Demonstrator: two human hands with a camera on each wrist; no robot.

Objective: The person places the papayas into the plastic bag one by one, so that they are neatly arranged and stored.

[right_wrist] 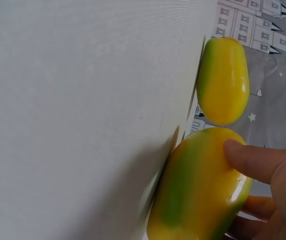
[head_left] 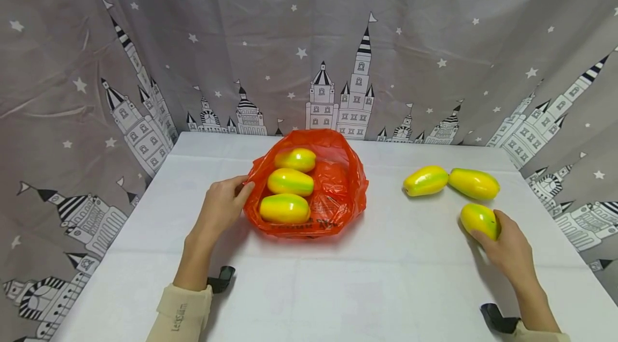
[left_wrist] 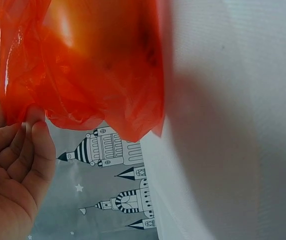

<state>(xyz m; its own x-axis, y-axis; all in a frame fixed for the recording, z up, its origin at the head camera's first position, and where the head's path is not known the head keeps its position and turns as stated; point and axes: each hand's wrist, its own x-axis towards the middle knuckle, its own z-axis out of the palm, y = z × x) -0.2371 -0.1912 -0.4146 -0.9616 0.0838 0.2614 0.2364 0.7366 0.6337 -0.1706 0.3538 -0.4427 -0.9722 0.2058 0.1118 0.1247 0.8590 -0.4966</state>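
Observation:
A red plastic bag (head_left: 338, 224) stands with its mouth spread wide, and three glossy yellow-green papayas (head_left: 291, 181) lie inside along its left side. My left hand (head_left: 219, 205) pinches the bag's left rim between thumb and fingers; the left wrist view shows the thin red film (left_wrist: 83, 100) bunched at the fingertips. On the right, my right hand (head_left: 512, 248) grips another papaya (head_left: 478, 220), thumb on one side and fingers on the other. Just beyond it lie two more papayas, one on the left (head_left: 426, 180) and one on the right (head_left: 475, 184), end to end.
A white cloth covers the table (head_left: 318, 294). Behind and around it hangs a grey curtain (head_left: 270, 25) printed with castles and stars. Dark camera mounts on both wrists, one at the left wrist (head_left: 222, 279), jut inward low over the table.

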